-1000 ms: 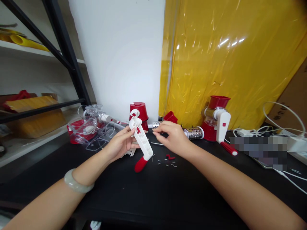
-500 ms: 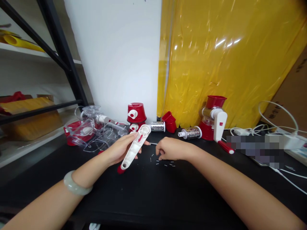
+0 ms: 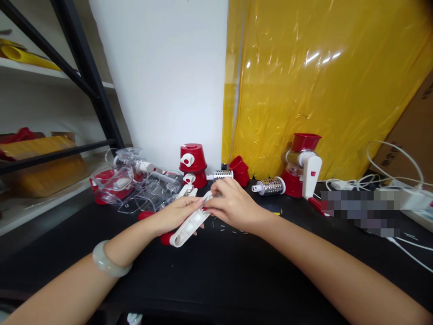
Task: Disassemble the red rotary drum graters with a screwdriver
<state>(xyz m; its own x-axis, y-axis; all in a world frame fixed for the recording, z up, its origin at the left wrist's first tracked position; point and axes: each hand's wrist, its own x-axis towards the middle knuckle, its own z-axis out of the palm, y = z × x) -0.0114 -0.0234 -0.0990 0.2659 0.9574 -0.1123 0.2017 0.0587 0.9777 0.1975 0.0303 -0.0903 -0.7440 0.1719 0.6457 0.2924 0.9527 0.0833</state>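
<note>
My left hand [image 3: 179,212] is closed round a white crank handle [image 3: 191,225], held slanted above the black table with its hollow side up and its red grip [image 3: 166,238] at the low end. My right hand [image 3: 232,201] is at the handle's upper end, fingers pinched together; whatever is between them is hidden. Several small metal pins or screws [image 3: 234,232] lie on the table below it. Behind the right wrist shows a bit of a yellow-and-dark tool handle [image 3: 277,213]. Another white crank handle [image 3: 187,192] lies behind my left hand.
Clear plastic housings [image 3: 149,192] pile up at the left. Stacked red bases [image 3: 192,158], a red hopper [image 3: 238,171] and a grater drum [image 3: 269,186] stand at the back. An assembled rotary grater [image 3: 297,167] is on the right, near white cables [image 3: 358,185] and a black shelf frame [image 3: 84,67] stands left.
My right hand has risen from among the small metal pieces on the table to the upper end of the crank handle. The handle has dipped and turned slightly in my left hand.
</note>
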